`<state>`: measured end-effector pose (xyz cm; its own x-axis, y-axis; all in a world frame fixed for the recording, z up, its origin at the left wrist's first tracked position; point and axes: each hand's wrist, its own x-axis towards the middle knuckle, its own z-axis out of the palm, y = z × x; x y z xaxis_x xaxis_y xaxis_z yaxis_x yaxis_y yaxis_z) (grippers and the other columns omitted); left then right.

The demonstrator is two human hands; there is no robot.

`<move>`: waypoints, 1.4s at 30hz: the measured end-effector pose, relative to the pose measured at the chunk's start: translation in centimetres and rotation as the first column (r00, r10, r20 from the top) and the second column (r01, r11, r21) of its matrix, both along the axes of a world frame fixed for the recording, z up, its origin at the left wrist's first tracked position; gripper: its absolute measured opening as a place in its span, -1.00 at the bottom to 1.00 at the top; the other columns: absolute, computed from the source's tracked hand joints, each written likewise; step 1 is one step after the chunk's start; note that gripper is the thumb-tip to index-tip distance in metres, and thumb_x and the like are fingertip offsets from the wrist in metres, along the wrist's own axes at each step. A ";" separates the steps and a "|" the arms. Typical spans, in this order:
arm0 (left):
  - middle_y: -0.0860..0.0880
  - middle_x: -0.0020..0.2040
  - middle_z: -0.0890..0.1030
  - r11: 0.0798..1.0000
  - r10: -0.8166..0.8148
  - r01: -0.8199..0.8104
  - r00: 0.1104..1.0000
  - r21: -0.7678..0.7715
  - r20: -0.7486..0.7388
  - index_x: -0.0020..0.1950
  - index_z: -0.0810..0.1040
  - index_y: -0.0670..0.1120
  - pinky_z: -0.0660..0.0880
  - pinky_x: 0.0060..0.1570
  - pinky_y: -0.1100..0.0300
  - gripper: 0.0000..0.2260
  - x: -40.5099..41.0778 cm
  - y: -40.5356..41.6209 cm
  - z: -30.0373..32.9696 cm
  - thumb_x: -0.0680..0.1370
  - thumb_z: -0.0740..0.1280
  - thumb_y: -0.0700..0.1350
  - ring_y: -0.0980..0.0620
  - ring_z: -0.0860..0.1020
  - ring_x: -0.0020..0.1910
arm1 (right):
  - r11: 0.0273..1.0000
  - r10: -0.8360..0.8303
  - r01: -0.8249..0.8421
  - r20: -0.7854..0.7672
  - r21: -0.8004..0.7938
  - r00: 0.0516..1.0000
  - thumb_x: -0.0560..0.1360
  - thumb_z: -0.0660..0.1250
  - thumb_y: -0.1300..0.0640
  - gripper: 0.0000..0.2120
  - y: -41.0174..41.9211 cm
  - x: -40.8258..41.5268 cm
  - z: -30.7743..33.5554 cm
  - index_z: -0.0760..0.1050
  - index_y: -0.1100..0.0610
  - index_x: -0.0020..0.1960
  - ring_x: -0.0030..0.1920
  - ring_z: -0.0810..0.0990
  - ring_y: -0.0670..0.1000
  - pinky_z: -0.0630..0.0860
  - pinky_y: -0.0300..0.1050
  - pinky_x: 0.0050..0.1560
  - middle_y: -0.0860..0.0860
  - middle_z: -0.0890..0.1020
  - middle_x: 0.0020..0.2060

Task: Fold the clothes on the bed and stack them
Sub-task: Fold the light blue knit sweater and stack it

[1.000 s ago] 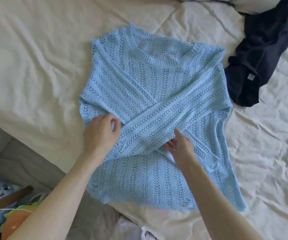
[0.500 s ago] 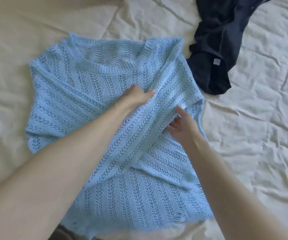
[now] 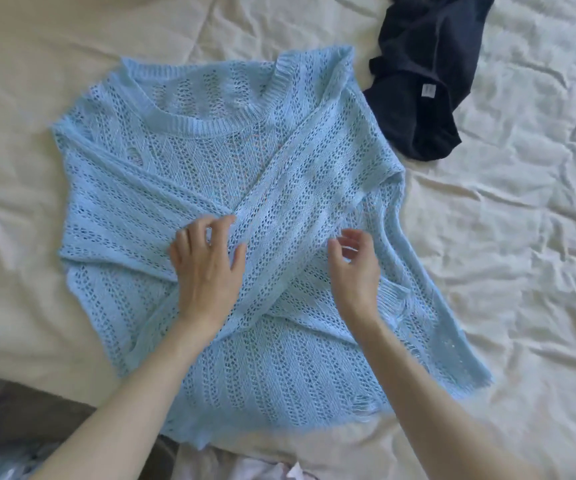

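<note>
A light blue open-knit sweater [image 3: 210,161] lies flat on the cream bedspread [image 3: 508,237], neck away from me, both sleeves folded across its front in an X. My left hand [image 3: 207,261] rests on the crossing of the sleeves with fingers spread and relaxed. My right hand [image 3: 355,265] hovers just above the sweater's right side, fingers loosely curled, holding nothing. A crumpled dark navy garment [image 3: 425,71] lies unfolded at the upper right, close to the sweater's right shoulder.
The near edge of the bed runs along the lower left, with the floor [image 3: 20,417] and some clutter below it. White cloth [image 3: 269,469] shows at the bottom edge. Wrinkled bedspread stretches to the right.
My left hand has drawn back from the sweater's upper right to the sleeve crossing. My right hand has let go of the right sleeve and lifted slightly. The camera view has shifted.
</note>
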<state>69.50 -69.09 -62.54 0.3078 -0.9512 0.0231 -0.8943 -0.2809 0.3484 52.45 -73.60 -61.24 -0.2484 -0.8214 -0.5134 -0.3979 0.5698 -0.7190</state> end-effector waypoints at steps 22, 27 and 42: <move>-0.08 -0.04 0.63 0.981 0.082 -0.002 0.910 0.195 -0.407 0.12 0.59 -0.16 0.40 0.08 0.02 -0.83 3.3 10.9 3.2 0.58 0.28 -0.20 -0.09 0.55 -0.04 | 0.909 -0.082 -0.121 0.456 0.400 0.886 0.57 0.26 0.09 -0.77 11.0 6.0 2.3 0.41 0.14 0.19 -0.02 0.51 -0.05 0.46 -0.09 0.00 -0.01 0.53 -0.02; -0.01 0.03 0.61 0.990 0.079 -0.020 0.905 0.143 -0.417 0.09 0.60 -0.12 0.34 0.14 0.11 -0.84 3.9 11.5 3.1 0.58 0.25 -0.21 -0.02 0.48 0.11 | 0.884 -0.041 -0.182 0.459 0.431 0.887 0.56 0.29 0.06 -0.79 10.8 7.9 2.8 0.35 0.14 -0.16 -0.19 0.36 0.01 0.35 -0.09 -0.08 0.04 0.37 -0.27; 0.02 -0.10 0.46 0.856 0.479 -0.381 0.839 0.350 -0.258 0.19 0.47 -0.14 0.36 -0.16 0.15 -0.75 5.0 18.2 1.7 0.52 0.34 -0.18 0.01 0.47 -0.16 | 0.692 0.395 -0.501 0.309 0.519 0.865 0.57 0.23 0.15 -0.88 15.7 6.1 1.6 0.47 0.08 -0.14 -0.41 0.55 -0.08 0.39 -0.30 -0.45 0.01 0.65 -0.29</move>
<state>74.48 -50.85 -60.86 0.6294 -0.6712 -0.3917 -0.5081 -0.7368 0.4461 58.53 -57.94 -59.64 0.2010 -0.3568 -0.9123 -0.6235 0.6716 -0.4001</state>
